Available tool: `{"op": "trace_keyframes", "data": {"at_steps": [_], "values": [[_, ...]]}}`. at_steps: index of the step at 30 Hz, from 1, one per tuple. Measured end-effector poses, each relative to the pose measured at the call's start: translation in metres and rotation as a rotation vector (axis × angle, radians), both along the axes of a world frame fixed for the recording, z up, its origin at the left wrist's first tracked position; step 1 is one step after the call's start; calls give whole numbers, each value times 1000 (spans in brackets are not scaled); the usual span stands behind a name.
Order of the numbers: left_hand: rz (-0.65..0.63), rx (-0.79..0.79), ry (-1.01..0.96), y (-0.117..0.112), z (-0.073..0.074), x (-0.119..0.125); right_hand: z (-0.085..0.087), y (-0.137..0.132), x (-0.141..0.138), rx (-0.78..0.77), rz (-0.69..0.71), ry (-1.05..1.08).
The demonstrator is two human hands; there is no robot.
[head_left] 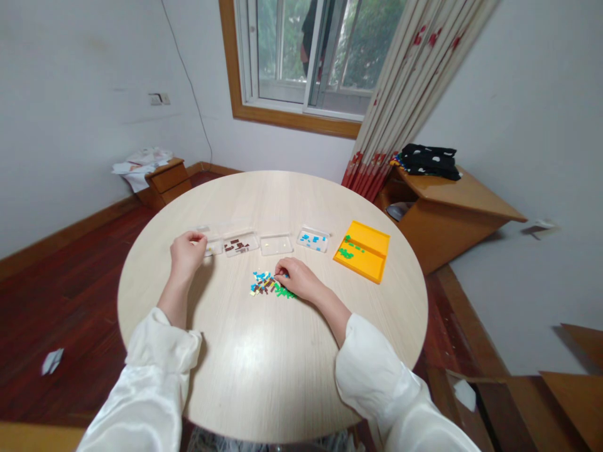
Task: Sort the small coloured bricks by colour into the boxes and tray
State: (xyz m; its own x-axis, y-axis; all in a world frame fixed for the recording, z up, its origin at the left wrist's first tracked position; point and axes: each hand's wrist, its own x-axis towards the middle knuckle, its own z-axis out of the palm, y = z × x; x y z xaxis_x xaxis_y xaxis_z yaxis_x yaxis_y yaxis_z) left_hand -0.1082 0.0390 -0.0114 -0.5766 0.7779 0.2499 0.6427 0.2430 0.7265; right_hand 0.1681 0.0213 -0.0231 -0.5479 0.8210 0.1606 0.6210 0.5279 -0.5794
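Observation:
A small heap of tiny mixed-colour pieces (264, 284) lies in the middle of a round pale wooden table (264, 370). My right hand (298, 279) rests on the heap's right side, fingers curled down onto the pieces. My left hand (187, 251) is closed in a pinch beside the leftmost clear tray (213, 246). Further right in the row stand a clear tray with brown pieces (240, 244), an apparently empty clear tray (276, 244), a clear tray with blue pieces (313, 239) and an orange tray (370, 254) holding green pieces.
A window and a patterned curtain (400, 94) are behind the table. A wooden cabinet (447, 213) with dark cloth stands at the right. A small wooden drawer unit (164, 179) sits by the left wall. Paper scraps lie on the dark floor.

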Motion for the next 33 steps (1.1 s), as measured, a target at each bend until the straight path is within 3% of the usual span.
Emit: {"op": "trace_keyframes", "data": {"at_steps": [7, 18, 26, 30, 33], "values": [[-31, -72, 125, -1, 0, 3, 0, 0, 0, -8, 1, 5], [-53, -100, 123, -1, 3, 6, 0, 0, 0, 2, 2, 5], [-70, 34, 52, -6, 14, 17, 5, -3, -3, 18, -17, -7], [-208, 147, -67, -9, 18, 35, 6, -3, -3, 65, -41, 49], [-418, 124, -241, -14, 18, 54, 7, -3, -4, 116, -57, 156]]}}
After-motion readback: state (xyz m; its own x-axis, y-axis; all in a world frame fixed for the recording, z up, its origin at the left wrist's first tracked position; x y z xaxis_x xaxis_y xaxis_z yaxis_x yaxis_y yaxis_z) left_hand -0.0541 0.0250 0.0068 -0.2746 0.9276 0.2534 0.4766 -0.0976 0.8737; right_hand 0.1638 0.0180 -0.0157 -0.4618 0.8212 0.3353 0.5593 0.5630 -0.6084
